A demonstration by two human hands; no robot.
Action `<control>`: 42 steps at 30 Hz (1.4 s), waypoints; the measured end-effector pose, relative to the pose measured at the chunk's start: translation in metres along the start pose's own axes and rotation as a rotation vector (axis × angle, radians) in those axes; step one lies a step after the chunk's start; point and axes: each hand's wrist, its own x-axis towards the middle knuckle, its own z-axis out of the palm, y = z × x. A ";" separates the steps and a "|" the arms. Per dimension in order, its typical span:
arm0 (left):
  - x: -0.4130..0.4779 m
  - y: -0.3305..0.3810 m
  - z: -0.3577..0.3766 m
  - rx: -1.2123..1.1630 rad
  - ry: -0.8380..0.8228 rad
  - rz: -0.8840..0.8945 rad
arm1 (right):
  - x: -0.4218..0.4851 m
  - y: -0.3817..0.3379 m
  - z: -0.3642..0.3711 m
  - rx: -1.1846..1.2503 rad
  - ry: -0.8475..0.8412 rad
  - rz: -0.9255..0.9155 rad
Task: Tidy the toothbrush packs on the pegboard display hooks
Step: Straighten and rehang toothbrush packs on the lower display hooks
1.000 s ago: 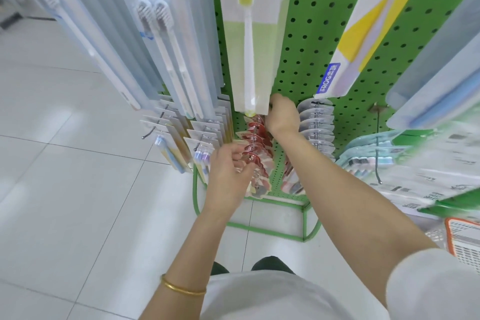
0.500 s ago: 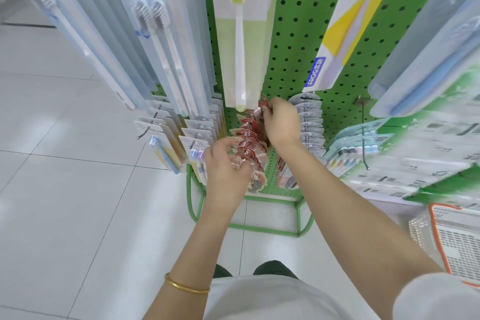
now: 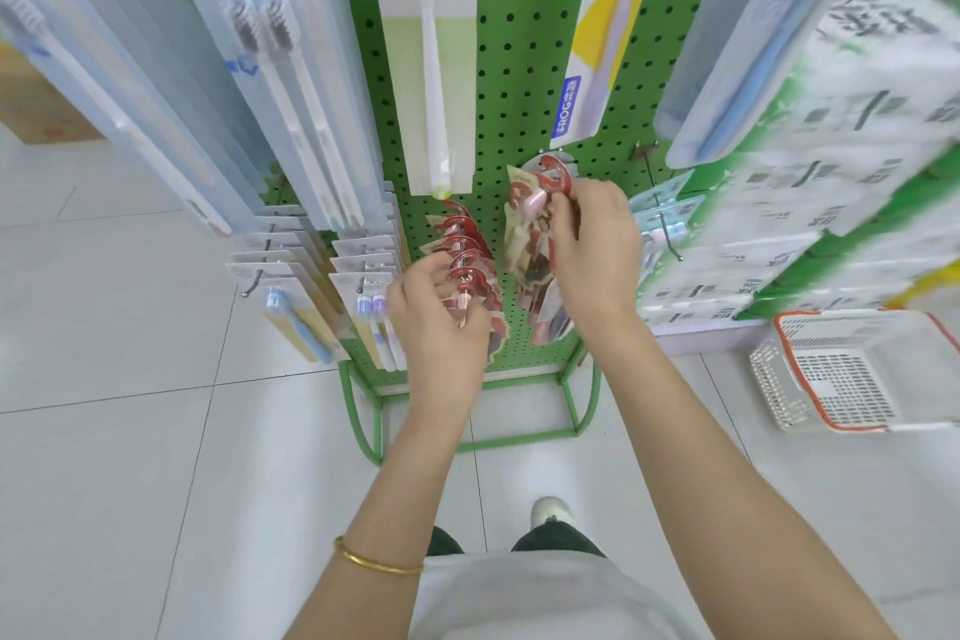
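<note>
A green pegboard (image 3: 524,31) carries many hanging toothbrush packs. On a low hook hangs a row of red-topped packs (image 3: 465,244). My left hand (image 3: 434,322) grips the front of that row near the hook's tip. My right hand (image 3: 595,244) holds a red-topped pack (image 3: 530,224) lifted off to the right of the row, in front of the board. A white pack with a yellow-headed brush (image 3: 431,57) hangs just above.
Pale blue twin-brush packs (image 3: 270,68) hang at the left, smaller packs (image 3: 296,286) below them. A yellow and white box (image 3: 602,31) and blurred packs hang at the right. A white basket with an orange rim (image 3: 852,369) sits on the tiled floor at the right.
My right hand has come away from behind the red-topped row and moved right, now holding one pack off the hook. My left hand stays at the row's front. The camera moved closer.
</note>
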 end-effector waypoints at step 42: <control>-0.014 -0.020 -0.072 -0.454 -0.475 -0.209 | -0.068 -0.047 -0.015 0.523 -0.304 0.316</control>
